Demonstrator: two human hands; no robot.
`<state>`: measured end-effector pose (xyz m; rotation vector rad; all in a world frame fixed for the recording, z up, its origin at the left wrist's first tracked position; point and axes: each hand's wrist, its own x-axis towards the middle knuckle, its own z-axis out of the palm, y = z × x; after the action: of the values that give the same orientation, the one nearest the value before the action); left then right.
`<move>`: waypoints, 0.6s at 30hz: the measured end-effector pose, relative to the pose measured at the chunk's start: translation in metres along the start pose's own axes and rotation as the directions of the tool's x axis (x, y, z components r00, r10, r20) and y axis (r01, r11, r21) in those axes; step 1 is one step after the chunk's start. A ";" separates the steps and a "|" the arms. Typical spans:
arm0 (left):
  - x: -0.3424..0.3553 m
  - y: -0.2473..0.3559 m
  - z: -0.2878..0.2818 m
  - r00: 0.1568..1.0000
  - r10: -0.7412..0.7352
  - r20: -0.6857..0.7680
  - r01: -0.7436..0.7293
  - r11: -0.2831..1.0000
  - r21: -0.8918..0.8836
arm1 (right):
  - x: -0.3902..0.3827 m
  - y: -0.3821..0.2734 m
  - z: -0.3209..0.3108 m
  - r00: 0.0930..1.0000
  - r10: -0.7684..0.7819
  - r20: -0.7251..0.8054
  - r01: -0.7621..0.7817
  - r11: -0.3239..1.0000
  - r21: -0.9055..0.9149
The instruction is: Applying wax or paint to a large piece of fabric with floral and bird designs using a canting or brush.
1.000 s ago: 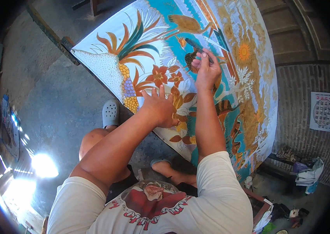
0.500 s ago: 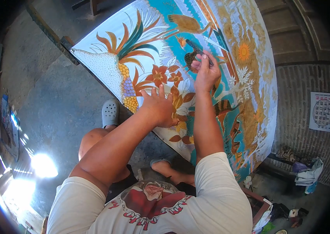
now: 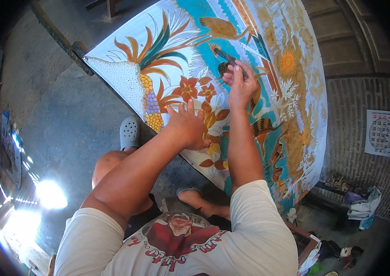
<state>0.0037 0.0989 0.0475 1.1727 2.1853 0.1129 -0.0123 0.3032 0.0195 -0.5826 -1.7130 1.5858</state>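
A large painted cloth (image 3: 158, 131) is stretched taut in front of me, with teal water, brown birds, red flowers and ochre patterns. My left hand (image 3: 186, 125) lies on it with fingers spread, over the flowers near its close edge, holding nothing. Farther right, my right hand (image 3: 241, 89) pinches a dark paintbrush (image 3: 225, 56) above the cloth. Its dark tip points up and left, at a small orange crest beside a dark spotted bird (image 3: 222, 69). Whether the tip touches the cloth I cannot tell. My right palm hides part of the birds below.
A wooden bar (image 3: 59, 39) runs along the far left of the cloth. To the right are a brick wall (image 3: 347, 133) with a calendar (image 3: 382, 132), and a bench holding crumpled cloths (image 3: 365, 204). A wooden box (image 3: 303, 244) sits near my right side. Bright sunlight falls at lower left.
My right hand and the brush have shifted slightly, the brush tip moving a little left toward the orange crest. My left hand stays in the same place.
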 end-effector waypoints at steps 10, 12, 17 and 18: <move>0.000 0.000 0.000 1.000 0.008 0.004 -0.007 1.000 -0.028 | 0.007 -0.006 -0.006 1.000 -0.012 0.011 0.012 1.000 -0.021; 0.000 0.000 -0.002 1.000 0.008 0.011 -0.008 1.000 -0.024 | 0.008 -0.004 -0.007 0.999 -0.003 0.038 0.004 1.000 -0.024; 0.001 0.001 0.001 1.000 0.002 -0.005 -0.002 1.000 0.003 | 0.015 -0.004 -0.009 1.000 0.002 -0.008 -0.002 0.999 -0.053; 0.001 0.001 0.001 1.000 0.001 -0.007 -0.001 1.000 0.003 | 0.015 -0.005 -0.009 1.000 0.002 -0.007 -0.003 0.999 -0.053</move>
<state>0.0048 0.1000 0.0468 1.1764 2.1917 0.1134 -0.0145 0.3191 0.0274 -0.6160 -1.7538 1.5427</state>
